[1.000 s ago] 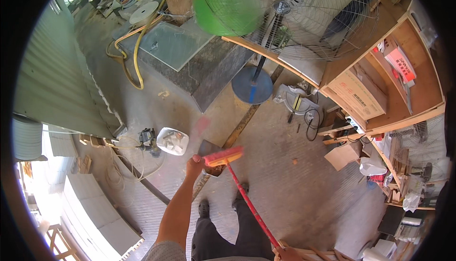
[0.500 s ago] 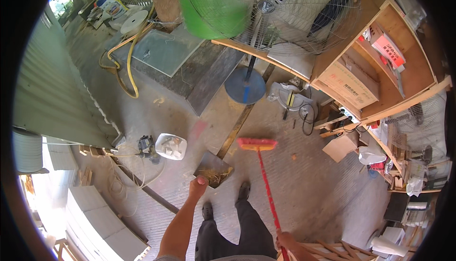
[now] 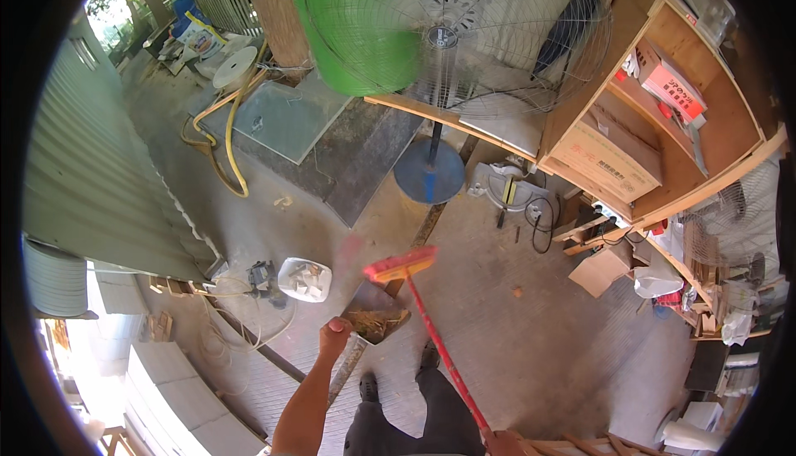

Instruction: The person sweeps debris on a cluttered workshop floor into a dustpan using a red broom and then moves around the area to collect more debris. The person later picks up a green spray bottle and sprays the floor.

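My left hand (image 3: 335, 337) is closed at the near left corner of a dustpan (image 3: 370, 297), apparently round its handle, which the fist hides. Straw-like shavings or scraps (image 3: 375, 323) lie inside the pan. At the bottom edge, my right hand (image 3: 503, 444) is wrapped round the long red stick of a broom (image 3: 445, 350). The broom's red and orange head (image 3: 401, 264) sits tilted just beyond the pan's far edge; whether it touches the pan or hangs above the floor I cannot tell.
Left of the dustpan stands a white tub (image 3: 305, 279) with pale offcuts, beside a small power tool (image 3: 262, 274) and loose hose. Ahead is a large fan on a round base (image 3: 429, 172). A grey machine with a cord (image 3: 510, 188) and wooden shelving (image 3: 663, 199) stand to the right.
The broom head has swung left, from the floor right of the dustpan to its far edge, and now slants. My left hand still grips at the pan. The whole view has tilted slightly upward.
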A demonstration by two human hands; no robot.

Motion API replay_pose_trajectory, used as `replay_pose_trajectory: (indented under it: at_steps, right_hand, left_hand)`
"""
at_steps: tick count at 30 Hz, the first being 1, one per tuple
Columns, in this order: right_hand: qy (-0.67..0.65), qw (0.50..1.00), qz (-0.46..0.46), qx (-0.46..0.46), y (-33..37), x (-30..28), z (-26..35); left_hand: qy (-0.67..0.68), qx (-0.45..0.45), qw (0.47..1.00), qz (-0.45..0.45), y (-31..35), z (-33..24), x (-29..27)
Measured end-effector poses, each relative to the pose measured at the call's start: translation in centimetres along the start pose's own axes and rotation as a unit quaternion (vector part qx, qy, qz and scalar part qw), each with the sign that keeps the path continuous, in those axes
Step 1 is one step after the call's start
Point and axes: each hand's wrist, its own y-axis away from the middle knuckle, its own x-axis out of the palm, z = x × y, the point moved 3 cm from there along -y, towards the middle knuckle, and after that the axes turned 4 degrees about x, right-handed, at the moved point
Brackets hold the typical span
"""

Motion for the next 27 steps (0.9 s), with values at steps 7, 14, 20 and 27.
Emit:
replay_pose_trajectory:
  at_steps: [7, 14, 20, 27]
  right_hand:
    - [-0.177, 0.984, 0.026, 0.001, -15.3, -2.1, 11.8]
    - [-0.147, 0.988, 0.006, -0.056, -26.9, 4.7, 21.2]
    - [-0.04, 0.984, 0.125, 0.124, -16.6, 6.1, 18.6]
    - [-0.242, 0.92, 0.2, 0.236, -1.7, -0.5, 12.8]
  left_hand:
    - [0.026, -0.012, 0.998, -0.056, -4.0, -2.4, -0.5]
    - [0.009, 0.0, 0.997, -0.074, -12.2, -1.8, 2.2]
    - [-0.136, -0.002, 0.986, -0.101, -17.7, 2.3, 1.4]
    - [0.056, -0.03, 0.998, -0.021, -17.5, -1.8, 1.6]
